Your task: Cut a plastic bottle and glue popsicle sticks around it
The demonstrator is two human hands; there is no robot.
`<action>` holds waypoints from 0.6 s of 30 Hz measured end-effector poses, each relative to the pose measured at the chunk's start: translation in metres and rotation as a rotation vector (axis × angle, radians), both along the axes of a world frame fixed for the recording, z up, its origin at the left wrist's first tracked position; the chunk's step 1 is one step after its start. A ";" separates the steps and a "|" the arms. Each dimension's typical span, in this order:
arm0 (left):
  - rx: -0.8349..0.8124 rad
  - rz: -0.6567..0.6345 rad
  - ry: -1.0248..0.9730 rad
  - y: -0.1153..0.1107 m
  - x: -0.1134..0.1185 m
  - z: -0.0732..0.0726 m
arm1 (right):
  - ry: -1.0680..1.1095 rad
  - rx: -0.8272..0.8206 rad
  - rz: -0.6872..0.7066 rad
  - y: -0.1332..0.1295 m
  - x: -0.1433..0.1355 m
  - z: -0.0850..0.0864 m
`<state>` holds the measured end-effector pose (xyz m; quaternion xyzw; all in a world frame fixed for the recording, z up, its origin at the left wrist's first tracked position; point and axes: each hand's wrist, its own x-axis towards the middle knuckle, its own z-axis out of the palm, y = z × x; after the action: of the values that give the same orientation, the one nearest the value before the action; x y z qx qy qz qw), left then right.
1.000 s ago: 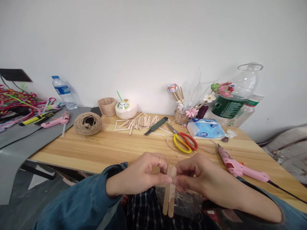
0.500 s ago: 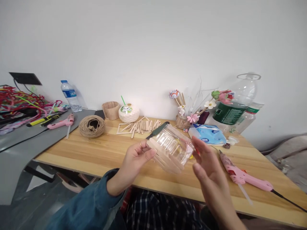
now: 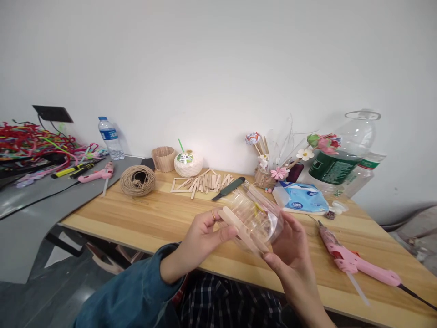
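Note:
A clear plastic container (image 3: 254, 214) with wooden craft sticks (image 3: 243, 231) along its near side is held tilted above the table. My left hand (image 3: 206, 239) pinches its left end, thumb over the stick ends. Around the right end, my right hand (image 3: 292, 255) is closed, thumb at the lower stick ends and fingers behind the plastic. A dark green knife-like tool (image 3: 228, 188) lies just behind the container. To the right of my right hand rests a pink glue gun (image 3: 358, 264) with a glue stick poking out.
Loose craft sticks (image 3: 208, 182), a twine ball (image 3: 137, 180), a stick-covered cup (image 3: 163, 159) and a white coconut (image 3: 188, 164) stand at the back. A tissue pack (image 3: 302, 198), craft flowers (image 3: 280, 173) and a cut bottle (image 3: 336, 166) are back right. A second glue gun (image 3: 97, 174) lies left.
My right hand, half a second ago apart from the container with fingers spread, has closed on its right end. The left hand keeps its hold. The view has shifted slightly left.

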<state>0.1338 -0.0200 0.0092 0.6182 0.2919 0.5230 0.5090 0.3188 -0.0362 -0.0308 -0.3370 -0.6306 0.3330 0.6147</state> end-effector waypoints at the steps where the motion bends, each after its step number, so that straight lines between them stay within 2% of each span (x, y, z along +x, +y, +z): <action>1: 0.092 0.022 0.104 0.003 -0.002 0.002 | -0.061 -0.006 -0.024 0.001 0.003 -0.003; 4: 0.409 0.035 0.526 0.016 -0.006 0.001 | -0.290 0.064 -0.214 0.003 0.016 -0.008; 7: 0.609 -0.015 0.828 0.028 -0.006 -0.012 | -0.522 0.239 -0.407 0.004 0.024 -0.008; 8: 0.647 -0.023 0.878 0.030 -0.006 -0.017 | -0.607 0.288 -0.410 0.005 0.025 -0.009; 11: 0.678 -0.060 0.987 0.034 -0.004 -0.026 | -0.823 0.376 -0.289 0.009 0.020 -0.014; 13: 0.646 -0.098 1.060 0.034 -0.004 -0.026 | -0.897 0.384 -0.226 0.014 0.014 -0.017; 18: 0.610 -0.148 1.152 0.036 -0.004 -0.019 | -0.920 0.336 -0.208 0.024 0.006 -0.017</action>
<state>0.1293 0.0157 -0.0094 0.9345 0.3130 0.1311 0.1078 0.3245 -0.0125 -0.0478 -0.4064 -0.8443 -0.0194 0.3488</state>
